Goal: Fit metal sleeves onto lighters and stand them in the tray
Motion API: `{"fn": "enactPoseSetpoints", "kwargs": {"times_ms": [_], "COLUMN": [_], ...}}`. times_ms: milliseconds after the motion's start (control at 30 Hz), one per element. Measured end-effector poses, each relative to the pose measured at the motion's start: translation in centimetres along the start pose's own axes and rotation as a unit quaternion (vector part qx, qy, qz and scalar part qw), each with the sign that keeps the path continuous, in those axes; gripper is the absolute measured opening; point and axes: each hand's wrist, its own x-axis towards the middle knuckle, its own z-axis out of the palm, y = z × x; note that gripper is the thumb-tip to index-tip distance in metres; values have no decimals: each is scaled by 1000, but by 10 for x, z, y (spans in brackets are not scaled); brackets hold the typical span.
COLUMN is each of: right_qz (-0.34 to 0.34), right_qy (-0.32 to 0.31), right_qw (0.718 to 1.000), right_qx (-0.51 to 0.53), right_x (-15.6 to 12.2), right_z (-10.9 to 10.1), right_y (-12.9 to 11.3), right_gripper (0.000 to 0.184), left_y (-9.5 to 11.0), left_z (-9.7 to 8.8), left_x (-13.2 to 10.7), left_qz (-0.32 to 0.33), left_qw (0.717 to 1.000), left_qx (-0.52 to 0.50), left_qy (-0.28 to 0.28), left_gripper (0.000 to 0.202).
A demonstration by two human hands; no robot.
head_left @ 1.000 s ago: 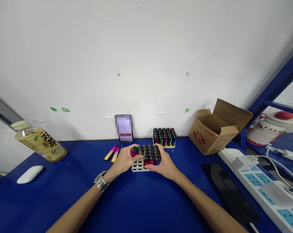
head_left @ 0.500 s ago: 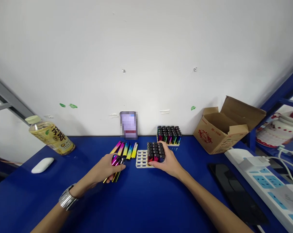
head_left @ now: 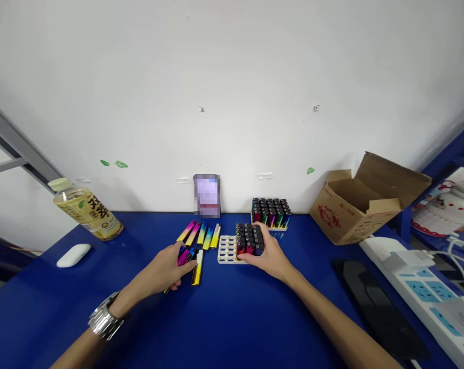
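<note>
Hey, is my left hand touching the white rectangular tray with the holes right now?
Apart. The head view shows a strip of blue tabletop between your left hand and the white rectangular tray.

"Left hand (head_left: pixel 163 270)?"
"One: back upward, fingers curled under, thumb extended rightward. Left forearm (head_left: pixel 134 301): slanting in from lower left."
"Right hand (head_left: pixel 271 256)?"
"One: curved, thumb on near side. Right forearm (head_left: pixel 328 308): slanting in from lower right."

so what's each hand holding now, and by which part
The left hand holds a few shiny tubes, seemingly around their middles, though partly hidden. The right hand grips the block of upright tubes in the white tray at its right side.
</note>
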Motion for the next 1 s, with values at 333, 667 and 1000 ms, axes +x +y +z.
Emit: {"fn": "enactPoseSetpoints", "kwargs": {"times_ms": [333, 667, 1000], "right_qz": [9, 3, 12], "right_qy": [-1, 1, -7], "right_qw": [1000, 1000, 1000], "right_qx": [-2, 0, -6], "right_x": [0, 0, 0], "right_z": [1, 1, 0], "right_y": [3, 3, 1], "right_gripper": [63, 64, 64], "left_y": [-28, -41, -70], "left_z": [-28, -19, -1], "left_x": [17, 24, 25], "left_qz": [78, 115, 223], "left_qw": [981, 940, 853], "left_qx": [150, 278, 371], "left_qy": [95, 161, 292], "left_gripper": [30, 50, 46]}}
